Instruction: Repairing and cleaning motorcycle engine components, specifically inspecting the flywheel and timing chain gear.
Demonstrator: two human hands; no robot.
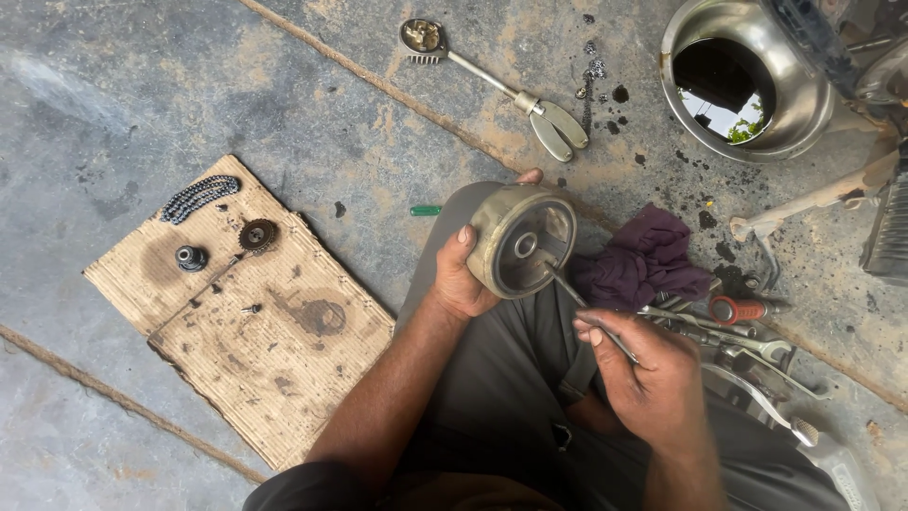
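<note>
My left hand [461, 276] grips a round, cup-shaped metal rotor [522, 238] above my knee, its open side turned toward me. My right hand [648, 364] holds a thin metal tool [586, 308] like a pencil, with its tip reaching into the rotor's hollow near the centre hub. Both hands are over my lap in grey trousers.
A greasy cardboard sheet [255, 322] on the concrete floor carries a chain [199, 197], a sprocket [257, 234] and a small bush [191, 256]. A kick lever [492, 80] lies at the top. A steel bowl [747, 80] of dark oil, a purple rag [643, 260] and several wrenches [747, 345] lie to the right.
</note>
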